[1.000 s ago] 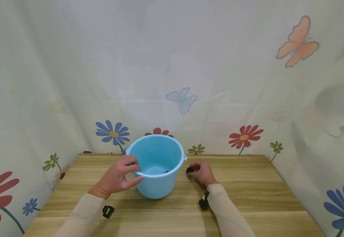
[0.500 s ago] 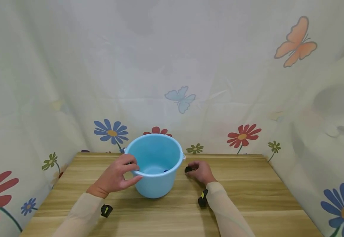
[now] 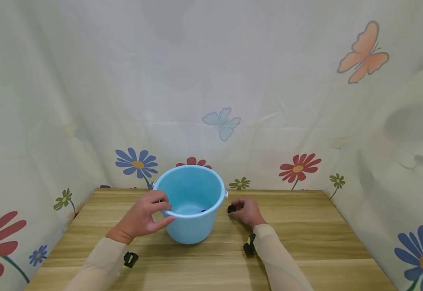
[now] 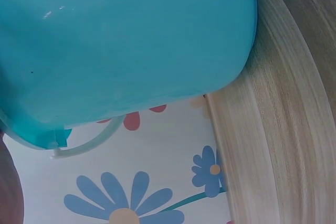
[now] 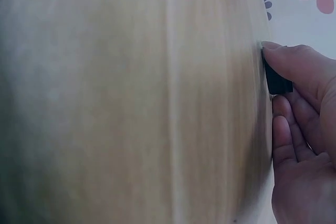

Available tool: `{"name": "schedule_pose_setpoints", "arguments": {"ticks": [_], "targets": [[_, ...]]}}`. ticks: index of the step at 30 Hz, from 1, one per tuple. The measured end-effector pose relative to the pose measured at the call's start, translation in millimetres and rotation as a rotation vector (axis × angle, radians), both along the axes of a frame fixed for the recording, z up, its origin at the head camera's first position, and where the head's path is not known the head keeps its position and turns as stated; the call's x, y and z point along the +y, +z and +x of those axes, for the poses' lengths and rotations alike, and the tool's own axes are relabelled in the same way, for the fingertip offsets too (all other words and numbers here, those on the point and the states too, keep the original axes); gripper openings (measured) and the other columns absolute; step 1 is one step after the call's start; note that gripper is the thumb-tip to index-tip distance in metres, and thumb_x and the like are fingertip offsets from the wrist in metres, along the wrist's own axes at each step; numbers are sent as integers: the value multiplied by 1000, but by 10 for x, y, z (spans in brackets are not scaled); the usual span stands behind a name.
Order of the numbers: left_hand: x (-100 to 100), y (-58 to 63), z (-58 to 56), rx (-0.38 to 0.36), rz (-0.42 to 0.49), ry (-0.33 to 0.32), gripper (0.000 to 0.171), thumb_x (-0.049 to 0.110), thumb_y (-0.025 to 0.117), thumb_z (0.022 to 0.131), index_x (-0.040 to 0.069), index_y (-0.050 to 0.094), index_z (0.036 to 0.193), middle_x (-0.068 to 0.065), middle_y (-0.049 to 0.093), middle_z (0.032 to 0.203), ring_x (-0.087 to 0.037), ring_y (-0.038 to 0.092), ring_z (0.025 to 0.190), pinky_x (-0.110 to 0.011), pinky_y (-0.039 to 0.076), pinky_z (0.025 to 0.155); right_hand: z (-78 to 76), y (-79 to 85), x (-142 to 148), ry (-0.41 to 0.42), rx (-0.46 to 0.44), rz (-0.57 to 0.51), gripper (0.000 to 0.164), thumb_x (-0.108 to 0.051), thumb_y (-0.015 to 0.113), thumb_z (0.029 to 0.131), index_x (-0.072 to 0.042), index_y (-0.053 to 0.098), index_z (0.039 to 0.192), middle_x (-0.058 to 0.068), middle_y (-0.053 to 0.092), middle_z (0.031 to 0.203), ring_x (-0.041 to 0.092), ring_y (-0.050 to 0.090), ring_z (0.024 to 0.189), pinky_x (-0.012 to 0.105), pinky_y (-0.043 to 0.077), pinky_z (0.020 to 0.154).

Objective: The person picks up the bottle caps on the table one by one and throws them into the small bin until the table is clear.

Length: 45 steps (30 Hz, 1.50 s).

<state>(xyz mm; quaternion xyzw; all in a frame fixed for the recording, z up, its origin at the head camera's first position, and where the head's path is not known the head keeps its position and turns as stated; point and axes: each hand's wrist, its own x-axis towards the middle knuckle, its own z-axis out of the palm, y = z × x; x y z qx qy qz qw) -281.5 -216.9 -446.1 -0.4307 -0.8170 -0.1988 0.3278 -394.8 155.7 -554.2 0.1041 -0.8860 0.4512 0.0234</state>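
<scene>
A light blue bucket [image 3: 191,230] stands upright on the table in the head view. My left hand [image 3: 144,216] grips its near-left rim, fingers over the edge and thumb along the outside. The left wrist view is mostly filled by the bucket's side wall [image 4: 131,35], with a bit of its pale handle [image 4: 94,142] below. To the right of the bucket, my right hand [image 3: 249,212] pinches a small black block-like piece [image 5: 277,81] between thumb and fingers, low at the tabletop. Inside the bucket shows a small dark blue spot [image 3: 203,210], mostly hidden by the rim.
The wood-grain table [image 3: 306,226] reaches back to a pale curtain [image 3: 269,81] printed with flowers and butterflies, which also closes in both sides. Small black wrist devices with yellow marks, one at the left wrist [image 3: 130,259], another at the right wrist [image 3: 249,245], stick out by the sleeves.
The head view has shifted very slightly. Both hands, the bucket and the black piece keep the same places relative to each other.
</scene>
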Motion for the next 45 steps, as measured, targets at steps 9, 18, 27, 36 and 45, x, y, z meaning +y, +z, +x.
{"name": "schedule_pose_setpoints", "arguments": {"ticks": [9,18,27,36,45], "targets": [[-14,-13,10,-3,14,0,23,33,87,78,23,72,92,6,60,97,-11,55,95,-42,58,79,60,21,1,10,-9,5,36,-12,87,80,-6,74,112,8,75,112,27,69,110,47,54,98],[-20,-42,5,-2,11,8,26,28,90,73,24,72,92,7,59,97,-11,55,95,-42,58,78,82,39,25,15,-22,7,35,-15,88,79,-9,75,110,6,75,110,24,68,106,47,54,97],[-12,-59,-3,3,9,8,22,32,87,77,24,72,91,7,59,97,-10,54,95,-42,59,77,74,78,91,23,-37,2,33,-16,88,80,-10,74,109,3,75,106,20,69,102,44,56,94],[-1,-45,7,-4,5,13,24,32,88,76,24,72,92,7,59,98,-10,55,96,-42,58,79,123,165,156,51,-42,-17,36,-15,88,79,-9,74,112,4,75,106,18,68,99,38,57,90],[7,-40,13,2,-1,11,22,34,87,79,25,72,92,8,59,97,-10,54,95,-41,58,78,196,234,211,84,-53,-79,37,-13,86,82,-7,73,115,6,76,108,18,70,100,35,58,89]]}}
